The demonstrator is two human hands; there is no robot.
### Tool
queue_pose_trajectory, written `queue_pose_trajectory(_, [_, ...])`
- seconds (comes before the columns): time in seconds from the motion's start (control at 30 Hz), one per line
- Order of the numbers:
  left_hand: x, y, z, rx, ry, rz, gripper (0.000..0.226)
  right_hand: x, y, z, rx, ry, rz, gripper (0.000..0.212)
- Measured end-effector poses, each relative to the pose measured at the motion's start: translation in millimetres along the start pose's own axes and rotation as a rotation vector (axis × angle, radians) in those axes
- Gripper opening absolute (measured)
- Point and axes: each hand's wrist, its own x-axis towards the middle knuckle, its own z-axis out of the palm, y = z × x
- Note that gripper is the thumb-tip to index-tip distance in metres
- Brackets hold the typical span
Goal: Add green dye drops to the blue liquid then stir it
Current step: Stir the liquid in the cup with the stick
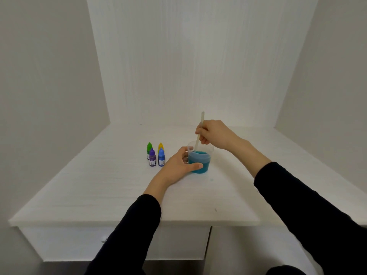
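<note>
While the left hand [179, 163] curls around the near-left side of the clear plastic cup [200, 158] — thumb lying across its front wall, fingers wrapped behind — the right hand [213, 134] pinches a pale stirring stick [199, 132] between thumb and fingertips above the cup's rim. That stick leans slightly, its top end poking up past the knuckles and its lower end dipping into the blue-green liquid [199, 162] (the submerged tip cannot be made out through the colour). Most of the left fingers are hidden behind the cup, and both black sleeves run out of the picture at the bottom edge. Liquid fills roughly the lower half of the cup, which stands on the white table [99, 187] near its middle. Just to the left of the cup stand four small dropper bottles in a tight cluster, all capped and upright — the green dye bottle [149, 148] at the back left, a yellow bottle [160, 146] behind right, a purple bottle [152, 157] and a blue bottle [161, 157] in front; their labels are too small to read.
</note>
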Motion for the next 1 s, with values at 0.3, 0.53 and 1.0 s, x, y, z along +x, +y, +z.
queue_pose_trajectory(0.3, [2, -2, 0, 0.017, 0.003, 0.008, 0.071, -8, 6, -22, -0.236, -0.037, 0.095, 0.024])
queue_pose_trajectory(0.53, [1, -3, 0, 0.005, 0.009, 0.017, 0.07, -8, -11, -18, -0.098, -0.147, 0.115, 0.02])
queue_pose_trajectory(1.0, [2, -3, 0, 0.0, -0.005, 0.014, 0.071, -2, 3, -4, -0.059, 0.024, 0.023, 0.023])
